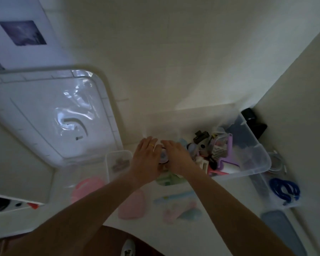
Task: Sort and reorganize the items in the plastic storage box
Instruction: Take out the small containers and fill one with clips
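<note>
fingers [156, 145] around small round jar [163, 156]

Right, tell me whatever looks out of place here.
The storage box has its contents heaped at its right end. Its lid lies off, to the left. Pink and blue items lie scattered outside on the white surface.

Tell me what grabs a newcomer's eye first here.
Both hands, left and right, meet mid-frame around a small round item at the left end of the clear box, which is crammed with clutter. To the left lies the big glossy lid, and a blue cable coils at lower right.
</note>
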Motion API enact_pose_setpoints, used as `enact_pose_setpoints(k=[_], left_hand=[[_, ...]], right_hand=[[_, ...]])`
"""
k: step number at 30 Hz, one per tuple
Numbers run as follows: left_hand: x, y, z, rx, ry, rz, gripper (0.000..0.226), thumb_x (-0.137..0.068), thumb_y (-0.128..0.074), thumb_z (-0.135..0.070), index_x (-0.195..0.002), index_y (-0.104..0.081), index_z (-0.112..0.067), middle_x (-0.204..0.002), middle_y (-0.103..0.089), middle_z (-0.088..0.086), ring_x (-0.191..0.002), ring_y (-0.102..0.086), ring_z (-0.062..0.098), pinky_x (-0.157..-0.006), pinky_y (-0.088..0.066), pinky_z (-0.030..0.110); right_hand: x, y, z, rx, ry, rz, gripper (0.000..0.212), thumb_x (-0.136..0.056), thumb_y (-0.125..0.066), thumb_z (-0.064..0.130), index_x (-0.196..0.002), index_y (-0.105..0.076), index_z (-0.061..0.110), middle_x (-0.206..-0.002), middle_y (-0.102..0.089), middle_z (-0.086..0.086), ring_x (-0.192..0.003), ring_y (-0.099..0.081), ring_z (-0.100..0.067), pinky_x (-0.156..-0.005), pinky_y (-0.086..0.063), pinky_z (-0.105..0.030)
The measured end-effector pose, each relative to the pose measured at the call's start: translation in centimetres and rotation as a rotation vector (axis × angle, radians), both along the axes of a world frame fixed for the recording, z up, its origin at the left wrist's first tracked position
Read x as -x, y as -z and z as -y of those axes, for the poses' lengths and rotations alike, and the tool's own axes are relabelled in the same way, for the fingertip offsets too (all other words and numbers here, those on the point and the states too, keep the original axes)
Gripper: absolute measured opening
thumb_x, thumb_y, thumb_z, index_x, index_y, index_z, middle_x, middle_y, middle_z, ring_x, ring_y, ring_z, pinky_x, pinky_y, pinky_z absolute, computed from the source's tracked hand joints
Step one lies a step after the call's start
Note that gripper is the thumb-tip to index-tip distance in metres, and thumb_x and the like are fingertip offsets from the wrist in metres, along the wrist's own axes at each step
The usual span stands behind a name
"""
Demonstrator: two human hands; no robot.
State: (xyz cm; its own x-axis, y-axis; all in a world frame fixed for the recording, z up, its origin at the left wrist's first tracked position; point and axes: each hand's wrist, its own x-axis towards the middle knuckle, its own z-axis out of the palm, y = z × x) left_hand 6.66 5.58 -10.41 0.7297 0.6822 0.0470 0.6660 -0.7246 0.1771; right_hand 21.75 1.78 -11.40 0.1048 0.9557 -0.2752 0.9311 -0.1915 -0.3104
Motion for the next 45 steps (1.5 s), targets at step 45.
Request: enact_pose_setpoints(k=[45], left_hand=[[-10.1,-2.0,7.7,0.194,0.224,-0.007,0.045,-0.101,-0.038,-0.046,-0.133,-0.051,-0.018,-0.128,-0.057,0.004,-0.115,-0.053,0.024,-0.094,-0.041,0.036]], right_hand=[[-9.1,-5.4,18.8,-0.505,1.023,-0.041,0.034,-0.087,-0.065,0.049,-0.111,-0.059,0.025,-0.106,-0.060,0.006,-0.096,-0.061,-0.014,-0.074,-0.046,-0.025]])
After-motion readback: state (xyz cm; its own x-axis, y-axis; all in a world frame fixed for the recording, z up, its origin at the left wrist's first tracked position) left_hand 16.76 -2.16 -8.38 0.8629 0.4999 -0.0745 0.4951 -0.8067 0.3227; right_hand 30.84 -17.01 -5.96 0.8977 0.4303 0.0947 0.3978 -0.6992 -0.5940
